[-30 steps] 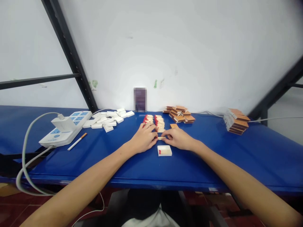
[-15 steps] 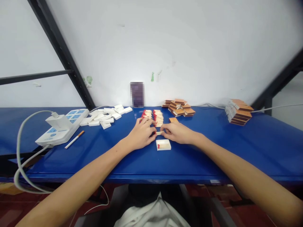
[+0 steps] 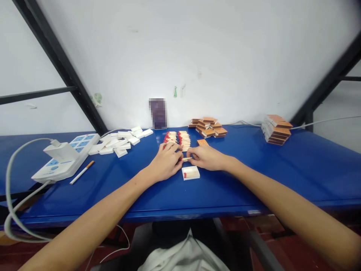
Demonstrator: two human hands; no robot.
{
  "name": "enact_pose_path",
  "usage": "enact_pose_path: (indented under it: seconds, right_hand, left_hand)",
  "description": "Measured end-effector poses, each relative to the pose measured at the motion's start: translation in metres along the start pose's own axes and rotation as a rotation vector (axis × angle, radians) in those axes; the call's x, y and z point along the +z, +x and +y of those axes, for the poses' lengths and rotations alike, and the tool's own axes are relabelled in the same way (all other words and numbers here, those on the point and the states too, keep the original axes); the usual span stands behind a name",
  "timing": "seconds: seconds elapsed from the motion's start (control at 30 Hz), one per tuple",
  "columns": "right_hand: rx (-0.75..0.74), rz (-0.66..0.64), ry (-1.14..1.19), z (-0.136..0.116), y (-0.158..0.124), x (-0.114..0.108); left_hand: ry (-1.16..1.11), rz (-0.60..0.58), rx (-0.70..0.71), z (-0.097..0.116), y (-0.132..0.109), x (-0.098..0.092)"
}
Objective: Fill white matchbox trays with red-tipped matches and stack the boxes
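Between my two hands lie a few matches point(image 3: 186, 159), their red heads toward the left. My left hand point(image 3: 169, 160) pinches them at the head end with thumb and fingers. At the other end, the curled fingers of my right hand point(image 3: 203, 157) close on the wooden sticks. Just in front of my hands sits a white matchbox tray point(image 3: 194, 177) with several matches in it. Behind my left hand are two piles of red-headed matches point(image 3: 184, 140), partly hidden by the fingers. An orange matchbox sleeve point(image 3: 202, 142) lies behind my right hand.
White matchbox trays point(image 3: 120, 142) are heaped at the left, near a power strip point(image 3: 66, 158) and a cigarette point(image 3: 81, 172). Orange matchbox sleeves point(image 3: 208, 128) are piled at the back, with a stack of matchboxes point(image 3: 278, 130) farther right. A pixelated dark panel point(image 3: 158, 113) leans on the wall.
The whole view has shifted a little, so things on the table appear farther left. My hands stay together at the matches, which now look slightly tilted up toward the right.
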State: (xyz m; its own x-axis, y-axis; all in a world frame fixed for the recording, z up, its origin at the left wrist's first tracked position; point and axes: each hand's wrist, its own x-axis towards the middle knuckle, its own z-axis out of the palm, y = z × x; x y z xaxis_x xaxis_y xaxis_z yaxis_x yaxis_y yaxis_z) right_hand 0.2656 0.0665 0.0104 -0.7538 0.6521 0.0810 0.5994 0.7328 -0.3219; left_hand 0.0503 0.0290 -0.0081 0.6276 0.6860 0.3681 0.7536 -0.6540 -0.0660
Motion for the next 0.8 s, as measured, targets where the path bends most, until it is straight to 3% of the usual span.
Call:
enact_pose_path:
  seconds: [0.8]
  right_hand:
    - [0.031,-0.108,0.009,-0.0034,-0.0022,-0.0069]
  left_hand:
    - [-0.063,-0.066,0.025,-0.0025,0.0019,-0.005]
